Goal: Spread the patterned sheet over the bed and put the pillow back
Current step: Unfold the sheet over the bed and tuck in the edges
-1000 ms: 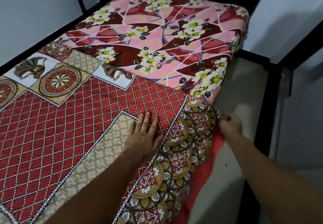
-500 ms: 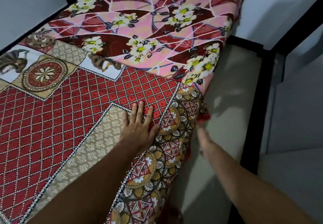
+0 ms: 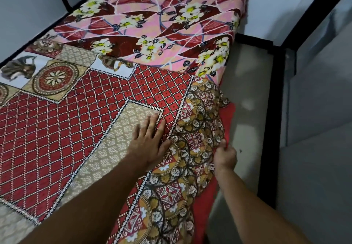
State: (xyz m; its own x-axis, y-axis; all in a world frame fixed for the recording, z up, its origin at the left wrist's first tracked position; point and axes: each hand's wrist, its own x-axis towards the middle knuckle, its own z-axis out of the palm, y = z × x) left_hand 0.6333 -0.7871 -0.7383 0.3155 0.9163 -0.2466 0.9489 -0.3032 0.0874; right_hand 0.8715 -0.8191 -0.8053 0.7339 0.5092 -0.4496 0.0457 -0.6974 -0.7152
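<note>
The patterned sheet point(image 3: 80, 122), red diamond lattice with beige panels and a round-medallion border, covers the near part of the bed. Its far edge lies across a pink floral sheet point(image 3: 162, 24) on the mattress. My left hand point(image 3: 150, 141) rests flat on the sheet near the bed's right edge, fingers together. My right hand point(image 3: 225, 157) is closed on the sheet's hanging border, over the side of the bed, with red fabric showing beneath. No pillow is in view.
A black bed frame rail point(image 3: 274, 110) runs along the floor to the right of the mattress. Grey floor point(image 3: 314, 167) lies beyond it. A pale wall point(image 3: 24, 15) borders the bed's left side.
My right hand has moved from the sheet's far side edge down and nearer along the border, and now grips it lower. My left hand has stayed pressed flat on the sheet.
</note>
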